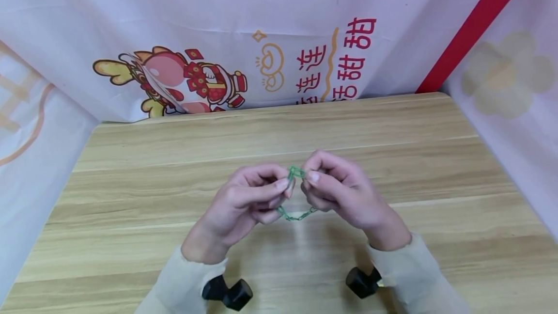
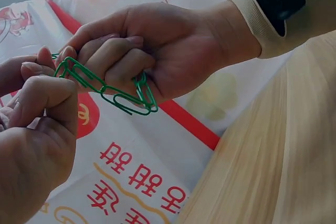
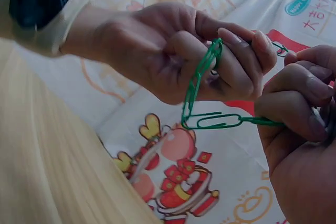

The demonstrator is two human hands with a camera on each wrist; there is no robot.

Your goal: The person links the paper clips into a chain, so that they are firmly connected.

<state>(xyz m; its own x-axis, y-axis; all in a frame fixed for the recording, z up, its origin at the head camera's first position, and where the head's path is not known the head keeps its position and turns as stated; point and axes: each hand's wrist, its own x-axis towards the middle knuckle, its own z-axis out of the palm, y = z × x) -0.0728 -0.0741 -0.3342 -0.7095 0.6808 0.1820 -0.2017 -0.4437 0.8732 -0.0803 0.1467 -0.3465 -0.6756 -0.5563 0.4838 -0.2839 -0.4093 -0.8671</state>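
Several green paper clips are linked into a chain [image 1: 298, 218], which sags in a loop below the fingers. Between the two sets of fingertips, a pair of green paper clips [image 1: 297, 170] meets; whether they are hooked together cannot be made out. My left hand [image 1: 241, 200] pinches one of these clips between thumb and index finger. Facing it, my right hand [image 1: 346, 190] pinches the other with thumb and forefinger, its remaining fingers curled. In the right wrist view, part of the chain [image 3: 219, 121] runs from the left hand's curled fingers across to the right hand.
A wood-grain table [image 1: 131, 183] lies beneath the hands. White printed cloth [image 1: 209, 18] with red lettering stands behind it and at both sides. Black devices [image 1: 237, 294] are strapped at both cuffs.
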